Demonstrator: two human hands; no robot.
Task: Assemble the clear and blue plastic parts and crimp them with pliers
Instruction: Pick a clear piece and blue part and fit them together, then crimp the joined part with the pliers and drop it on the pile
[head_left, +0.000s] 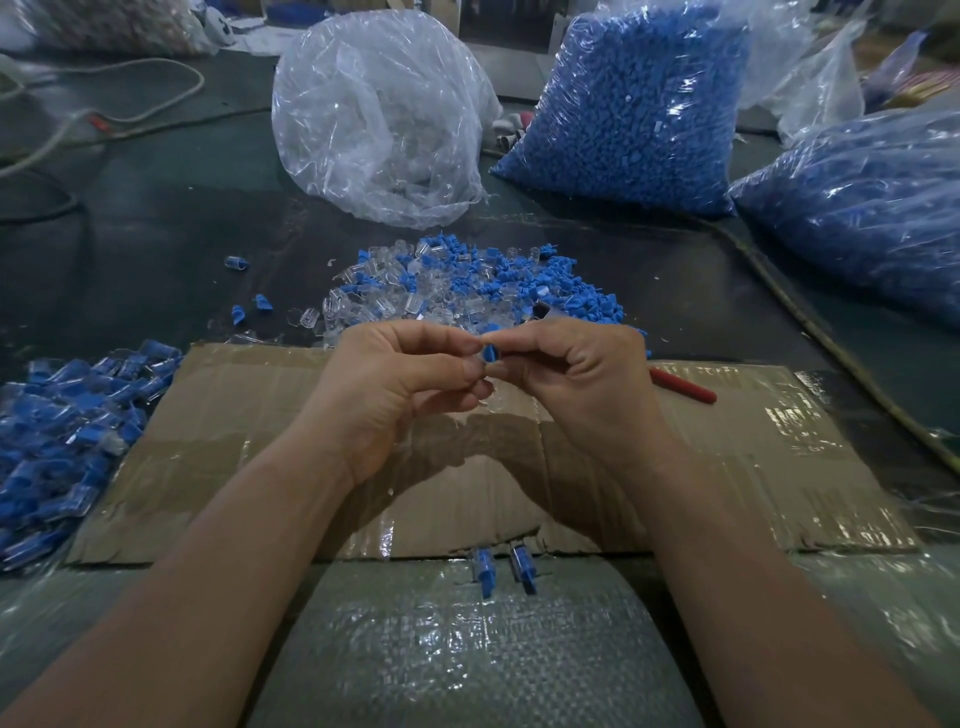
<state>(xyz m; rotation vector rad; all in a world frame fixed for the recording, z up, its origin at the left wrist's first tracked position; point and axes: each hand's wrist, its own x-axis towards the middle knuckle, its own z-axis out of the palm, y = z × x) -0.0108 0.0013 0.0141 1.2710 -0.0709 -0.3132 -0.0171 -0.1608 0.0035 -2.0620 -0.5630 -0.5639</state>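
Seating the blue part (489, 353) into the clear one.
My left hand (400, 384) and right hand (576, 384) both pinch it (clear piece barely visible); I'd push straight before reaching for the pliers (681, 385).

Two bare forearms run up from the lower corners. The left hand (400, 384) and right hand (576, 384) wear no gloves, rings or watch. No sleeves show.
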